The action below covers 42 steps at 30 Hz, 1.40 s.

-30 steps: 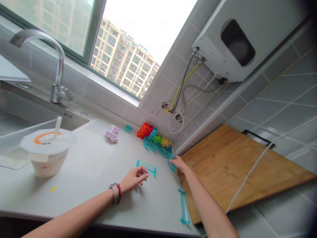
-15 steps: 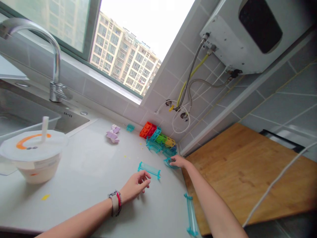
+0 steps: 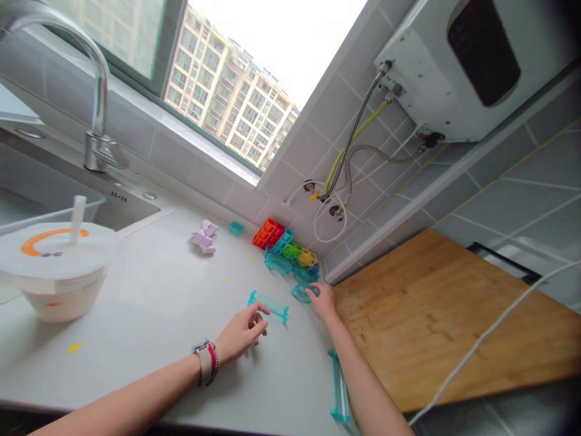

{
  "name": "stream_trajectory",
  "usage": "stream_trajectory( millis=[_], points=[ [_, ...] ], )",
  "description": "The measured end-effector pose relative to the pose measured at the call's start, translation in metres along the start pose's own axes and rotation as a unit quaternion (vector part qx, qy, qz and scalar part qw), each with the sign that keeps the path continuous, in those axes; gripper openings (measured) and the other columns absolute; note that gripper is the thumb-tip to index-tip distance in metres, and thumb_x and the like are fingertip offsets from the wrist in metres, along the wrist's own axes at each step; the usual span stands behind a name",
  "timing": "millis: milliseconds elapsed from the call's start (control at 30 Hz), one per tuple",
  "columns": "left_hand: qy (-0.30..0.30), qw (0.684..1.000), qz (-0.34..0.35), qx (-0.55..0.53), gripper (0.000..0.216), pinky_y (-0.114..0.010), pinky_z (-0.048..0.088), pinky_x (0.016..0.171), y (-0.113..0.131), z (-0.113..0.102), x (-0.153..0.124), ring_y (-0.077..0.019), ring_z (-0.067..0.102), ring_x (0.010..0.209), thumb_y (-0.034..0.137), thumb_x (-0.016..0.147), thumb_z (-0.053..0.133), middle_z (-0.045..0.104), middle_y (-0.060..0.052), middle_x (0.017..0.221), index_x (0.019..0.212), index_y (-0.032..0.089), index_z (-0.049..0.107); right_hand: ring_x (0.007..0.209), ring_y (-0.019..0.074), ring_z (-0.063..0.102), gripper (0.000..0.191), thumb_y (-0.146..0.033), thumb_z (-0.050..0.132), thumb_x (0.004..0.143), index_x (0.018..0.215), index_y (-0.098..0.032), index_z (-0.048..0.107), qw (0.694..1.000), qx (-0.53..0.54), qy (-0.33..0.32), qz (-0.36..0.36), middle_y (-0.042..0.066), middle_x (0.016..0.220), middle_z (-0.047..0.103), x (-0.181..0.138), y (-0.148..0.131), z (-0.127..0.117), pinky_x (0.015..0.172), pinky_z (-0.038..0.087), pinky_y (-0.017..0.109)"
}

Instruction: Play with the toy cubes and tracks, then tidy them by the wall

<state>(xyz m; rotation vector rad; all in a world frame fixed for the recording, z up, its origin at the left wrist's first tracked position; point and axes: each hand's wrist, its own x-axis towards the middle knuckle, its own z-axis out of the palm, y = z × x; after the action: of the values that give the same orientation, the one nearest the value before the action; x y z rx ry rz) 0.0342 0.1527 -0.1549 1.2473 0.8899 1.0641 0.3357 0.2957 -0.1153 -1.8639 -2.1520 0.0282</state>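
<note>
My right hand (image 3: 323, 301) is at a curved clear teal plastic track piece (image 3: 300, 294), thumb and index finger apart at its right end. That piece lies on the counter beside another curved teal piece (image 3: 305, 276). My left hand (image 3: 244, 332) hovers over the counter with loosely bent fingers apart and nothing in them. Just beyond its fingertips lies a straight clear teal track piece (image 3: 271, 304). A second straight teal piece (image 3: 339, 387) lies by my right forearm. Against the wall stand red blocks (image 3: 269, 234), a green block (image 3: 293, 251) and a yellow block (image 3: 307, 259).
A lidded cup with a straw (image 3: 59, 272) stands at the left, beside the sink (image 3: 131, 212) and tap. Lilac pieces (image 3: 204, 237) and a small teal piece (image 3: 236, 227) lie farther back. A wooden board (image 3: 436, 321) borders the counter's right side, with a white cable across it.
The curved teal piece has shifted left toward the other curved piece, and the fingers of my right hand have opened at its end. My left hand stays nearly in place. The view has shifted slightly.
</note>
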Motion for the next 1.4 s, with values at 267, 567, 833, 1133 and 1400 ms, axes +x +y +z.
stream_trajectory(
  millis=[267,567,833,1133,1400],
  points=[
    [0.008,1.000,0.009,0.000,0.048,-0.023,0.046,0.049,-0.001,-0.002,0.000,-0.0134,0.060,0.057,0.038,0.086,0.059,0.064,0.002,0.081,0.128,0.023,0.041,0.110,0.0277,0.066,0.015,-0.027,0.070,0.091,0.102,-0.020,0.078,0.999,-0.037,-0.016,0.004,0.012,0.106,0.075,-0.020,-0.006,0.003,0.098,0.051,0.040],
    [0.007,1.000,-0.001,0.003,0.042,-0.022,0.044,0.045,-0.003,-0.002,0.003,-0.0135,0.059,0.057,0.039,0.086,0.058,0.063,0.002,0.079,0.122,0.022,0.046,0.109,0.0238,0.066,0.032,-0.035,0.064,0.100,0.128,-0.020,0.062,1.000,-0.007,-0.002,0.003,0.009,0.130,0.063,-0.004,-0.033,-0.002,0.091,0.058,0.044],
    [0.007,0.995,0.050,0.087,0.021,-0.024,0.047,0.050,-0.003,-0.001,0.000,-0.0140,0.062,0.055,0.039,0.090,0.053,0.066,0.000,0.071,0.095,0.020,0.061,0.116,0.0307,0.062,0.030,-0.034,0.070,0.091,0.116,-0.019,0.071,0.997,-0.002,0.078,0.003,0.016,0.122,0.067,-0.031,-0.036,-0.018,0.101,0.051,0.046],
    [-0.045,0.959,0.126,0.250,0.015,-0.030,0.050,0.068,-0.001,-0.005,-0.006,-0.0198,0.064,0.074,0.029,0.091,0.054,0.071,-0.004,0.081,0.094,0.023,0.067,0.093,0.0251,0.071,0.033,-0.037,0.047,0.097,0.107,-0.019,0.072,0.975,0.106,0.164,0.108,0.011,0.105,0.076,-0.169,-0.014,-0.076,0.081,0.056,0.034],
    [-0.060,0.891,0.204,0.402,0.022,-0.048,0.048,0.102,0.014,-0.003,0.013,-0.0302,0.062,0.111,0.026,0.093,0.053,0.069,-0.010,0.115,0.111,0.024,0.064,0.101,0.0300,0.069,0.024,-0.026,0.054,0.089,0.103,-0.021,0.073,0.971,0.082,0.169,0.151,0.012,0.106,0.073,-0.264,-0.030,-0.055,0.093,0.053,0.042]
  ],
)
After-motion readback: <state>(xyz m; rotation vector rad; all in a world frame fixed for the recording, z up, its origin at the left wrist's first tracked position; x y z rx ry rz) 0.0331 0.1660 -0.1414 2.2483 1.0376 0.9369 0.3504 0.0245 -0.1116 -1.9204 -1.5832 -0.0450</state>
